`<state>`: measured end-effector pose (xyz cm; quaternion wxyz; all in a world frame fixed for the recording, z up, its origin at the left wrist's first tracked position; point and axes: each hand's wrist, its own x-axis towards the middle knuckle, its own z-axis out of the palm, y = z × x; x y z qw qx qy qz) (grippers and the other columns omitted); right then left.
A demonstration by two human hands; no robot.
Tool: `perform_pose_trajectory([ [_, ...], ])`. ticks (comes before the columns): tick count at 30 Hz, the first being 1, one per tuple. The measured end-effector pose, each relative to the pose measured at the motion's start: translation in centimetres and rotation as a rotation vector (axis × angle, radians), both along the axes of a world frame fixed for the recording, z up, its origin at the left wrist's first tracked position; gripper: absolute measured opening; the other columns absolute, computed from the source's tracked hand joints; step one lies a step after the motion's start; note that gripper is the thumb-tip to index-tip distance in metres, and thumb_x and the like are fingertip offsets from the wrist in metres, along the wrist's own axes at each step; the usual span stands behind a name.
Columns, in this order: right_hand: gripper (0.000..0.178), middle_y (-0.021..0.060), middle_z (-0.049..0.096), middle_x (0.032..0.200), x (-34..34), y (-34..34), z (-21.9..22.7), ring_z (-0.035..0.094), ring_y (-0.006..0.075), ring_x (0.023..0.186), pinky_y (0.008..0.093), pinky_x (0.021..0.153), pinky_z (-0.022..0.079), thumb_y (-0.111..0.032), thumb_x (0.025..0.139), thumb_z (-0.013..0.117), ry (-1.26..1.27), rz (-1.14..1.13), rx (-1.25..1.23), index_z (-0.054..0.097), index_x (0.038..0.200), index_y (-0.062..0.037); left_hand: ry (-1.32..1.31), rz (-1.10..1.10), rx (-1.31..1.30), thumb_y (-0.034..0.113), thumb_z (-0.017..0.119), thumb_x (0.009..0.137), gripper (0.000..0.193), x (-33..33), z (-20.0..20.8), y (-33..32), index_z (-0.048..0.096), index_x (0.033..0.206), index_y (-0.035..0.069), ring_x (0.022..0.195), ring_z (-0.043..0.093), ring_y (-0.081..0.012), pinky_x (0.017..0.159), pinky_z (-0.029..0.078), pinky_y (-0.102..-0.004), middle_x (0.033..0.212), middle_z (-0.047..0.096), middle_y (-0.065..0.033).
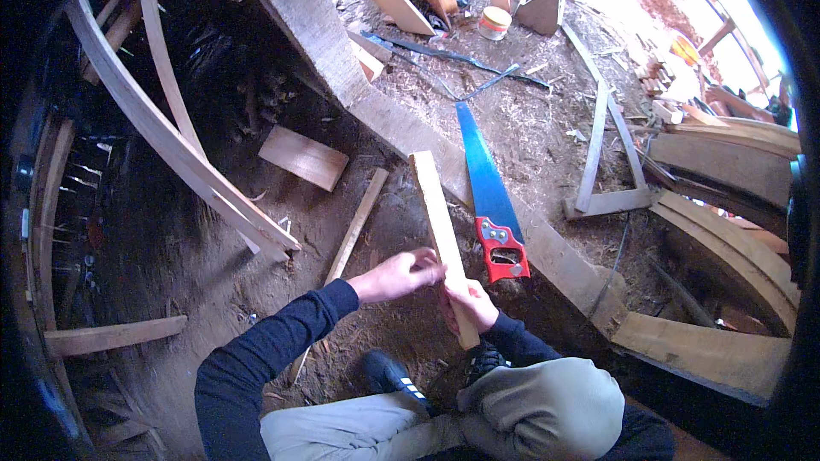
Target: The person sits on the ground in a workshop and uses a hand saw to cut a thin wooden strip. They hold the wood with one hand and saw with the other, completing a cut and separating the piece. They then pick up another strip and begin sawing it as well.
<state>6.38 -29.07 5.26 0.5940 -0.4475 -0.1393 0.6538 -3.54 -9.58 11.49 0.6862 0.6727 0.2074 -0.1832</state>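
Note:
My right hand (472, 306) grips the lower part of a short, pale wooden batten (439, 220), its fingers wrapped round it. The batten stands out in front of me, leaning slightly left at its far end. Close to its left side is my left hand (398, 276), palm turned inward, fingers loosely bent and thumb apart. Its fingertips reach the batten's edge; whether they touch is hard to see. Just right of the batten, a handsaw (489, 179) with a blue blade and red handle lies on a long, thick beam (397, 126).
A thin wooden strip (357, 226) and a wooden block (304, 158) lie on the dirt floor to the left. Long boards (162, 102) slant behind them. At the right are a triangular wooden frame (598, 145) and stacked timbers (726, 248). A tub (494, 23) stands farther off.

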Motion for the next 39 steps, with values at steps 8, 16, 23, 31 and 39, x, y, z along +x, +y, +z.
perform_pose_trajectory([
  [8,0.022,0.0003,0.056,0.079,-1.9,0.9,1.0,0.056,0.0104,0.061,0.0271,0.050,0.046,-0.029,0.096,0.057,-0.027,0.012,0.022,0.052,0.102,-0.0085,-0.202,0.381,0.134,0.033,0.064,0.092,0.037,-0.9,-0.2,-0.5,0.066,0.096,-0.003,0.088,0.061,-0.0118,0.083,0.048,-0.0292,0.095,0.068,-0.0095],
  [16,0.029,-0.0026,0.050,0.077,-2.9,1.5,0.9,0.047,0.0073,0.060,0.0242,0.052,0.042,-0.033,0.098,0.054,-0.285,-0.075,-0.125,0.050,0.106,-0.0054,-0.275,0.500,0.246,0.040,0.070,0.086,0.045,-1.6,-0.9,0.4,0.064,0.099,-0.003,0.081,0.064,-0.0154,0.072,0.051,-0.0302,0.094,0.068,-0.0115],
  [23,0.036,0.0000,0.037,0.048,-1.8,1.8,2.3,0.038,0.0150,0.036,0.0283,0.034,0.031,-0.043,0.094,0.052,0.311,0.036,-0.236,0.045,0.081,-0.0108,0.211,0.450,-0.142,0.073,0.025,0.091,0.079,-3.8,-3.2,-0.2,0.063,0.104,0.005,0.086,0.066,-0.0183,0.074,0.051,-0.0346,0.096,0.068,-0.0092],
  [31,0.035,0.0031,0.047,0.061,-2.3,1.1,-1.6,0.047,0.0149,0.048,0.0292,0.044,0.039,-0.043,0.097,0.047,-0.024,0.023,-0.166,0.050,0.094,-0.0086,0.352,0.492,-0.254,0.076,0.024,0.088,0.082,-6.5,-4.5,0.3,0.059,0.115,0.008,0.090,0.064,-0.0200,0.075,0.051,-0.0380,0.101,0.065,-0.0084],
  [39,0.035,0.0050,0.049,0.104,-7.0,2.2,-2.7,0.050,0.0111,0.095,0.0294,0.084,0.045,-0.026,0.102,0.043,-0.595,-0.027,0.066,0.031,0.125,-0.0023,0.068,0.523,-0.239,0.048,0.060,0.090,0.055,-5.1,-5.4,-2.6,0.050,0.120,0.004,0.097,0.060,-0.0170,0.077,0.052,-0.0352,0.111,0.060,-0.0098],
])
